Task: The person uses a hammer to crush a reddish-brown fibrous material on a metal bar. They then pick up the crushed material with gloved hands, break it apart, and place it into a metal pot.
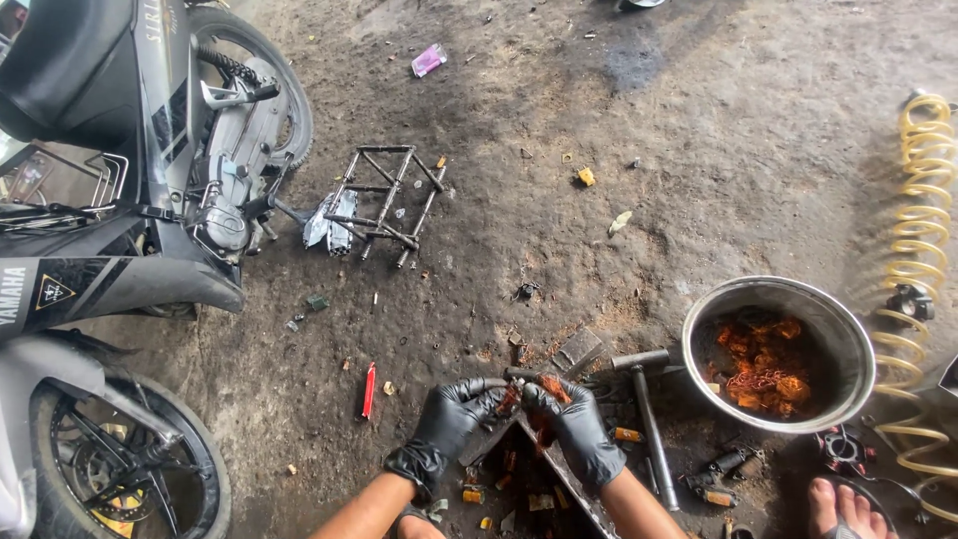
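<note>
Dirt workshop floor (599, 120), oil-stained, littered w/ small scraps. Both hands in black gloves, low centre of frame: left hand (449, 424) and right hand (574, 424) meet on a small rusty-orange part (547, 387), fingers of both closed around it; the part is mostly covered by the gloves, so its shape is hard to make out. Under the hands, a dark metal bar (559, 479) w/ more orange bits beside it, cut off by the bottom edge. Just right of the right hand lies a hammer (649, 419), head toward a metal basin (778, 349) holding a heap of rusty orange pieces (763, 374). Far right, a yellow coiled hose (923, 230), partly out of frame. Bottom right, a bare foot in a sandal (848, 509), only toes showing. Left side: a motorbike (150, 150), cropped by the top & left edges, and another front wheel (120, 459) below it. Near the bike a small metal frame stand (384, 200). A red pen-like item (368, 389) lies on the floor left of the hands.
</note>
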